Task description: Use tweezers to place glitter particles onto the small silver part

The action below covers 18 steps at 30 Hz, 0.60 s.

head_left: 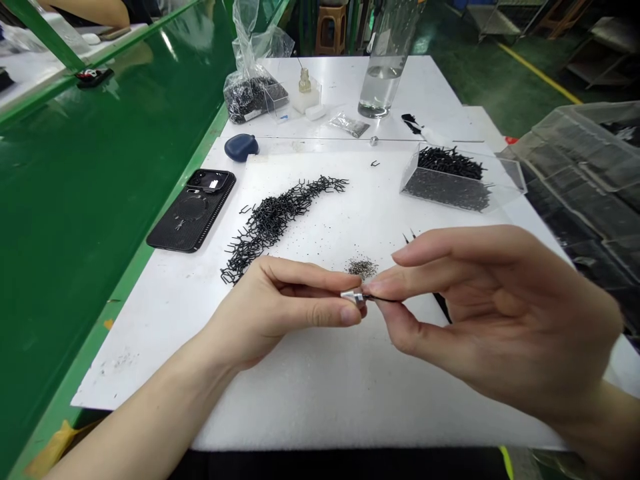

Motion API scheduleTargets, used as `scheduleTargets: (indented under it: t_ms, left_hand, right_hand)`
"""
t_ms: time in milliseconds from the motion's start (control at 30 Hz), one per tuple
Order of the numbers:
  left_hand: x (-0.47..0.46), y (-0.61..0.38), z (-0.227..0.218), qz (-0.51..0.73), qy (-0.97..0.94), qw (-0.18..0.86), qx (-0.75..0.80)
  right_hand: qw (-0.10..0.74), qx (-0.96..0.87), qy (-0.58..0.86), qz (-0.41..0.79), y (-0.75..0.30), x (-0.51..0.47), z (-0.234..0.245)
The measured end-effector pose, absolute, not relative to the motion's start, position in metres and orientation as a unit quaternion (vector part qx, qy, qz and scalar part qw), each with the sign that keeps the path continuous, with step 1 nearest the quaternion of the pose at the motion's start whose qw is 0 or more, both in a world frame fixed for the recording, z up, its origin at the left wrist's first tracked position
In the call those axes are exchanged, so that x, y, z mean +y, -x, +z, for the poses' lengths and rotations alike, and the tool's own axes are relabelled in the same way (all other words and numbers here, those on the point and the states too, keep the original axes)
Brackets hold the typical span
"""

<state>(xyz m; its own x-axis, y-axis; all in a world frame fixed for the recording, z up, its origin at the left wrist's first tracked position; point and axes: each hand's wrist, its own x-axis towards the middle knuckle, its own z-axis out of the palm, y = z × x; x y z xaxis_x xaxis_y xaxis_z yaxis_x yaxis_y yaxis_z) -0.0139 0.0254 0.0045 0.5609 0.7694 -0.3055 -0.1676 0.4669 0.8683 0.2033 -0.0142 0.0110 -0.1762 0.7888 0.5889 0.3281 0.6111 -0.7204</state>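
Observation:
Between its thumb and index finger, my left hand (280, 300) pinches a small silvery metal fitting (353, 297). My right hand (480, 313) holds a thin black piece (383, 299) in thumb and fingertips, its left end meeting the fitting. Fingertips hide part of both, so I cannot tell how far the piece goes in. Just beyond the hands lies a little heap of tiny dark bits (362, 268). Dark pointed tips (409, 237), perhaps of tweezers, show behind my right hand. A long pile of black forked pieces (277, 220) spreads behind my left hand.
A clear box of black pieces (445, 180) stands right, with stacked clear bins (595, 173) beyond. A black phone (193, 210) and dark blue case (241, 148) lie left. At the back are a plastic bag (255, 93), small bottle (305, 81) and tall clear container (383, 83).

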Motion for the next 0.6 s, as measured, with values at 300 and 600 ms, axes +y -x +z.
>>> scheduleTargets:
  t_ms: [300,600]
  left_hand:
    - [0.0239,0.0138,0.0035,0.307,-0.421,0.777,0.354]
    - [0.0224,0.0138,0.0049,0.321,-0.415,0.774,0.353]
  right_hand:
    - [0.510,-0.733,0.396,0.215,-0.2021,-0.0160,0.0103]
    - [0.506,-0.725,0.400,0.240,-0.2004,-0.0142,0.0138]
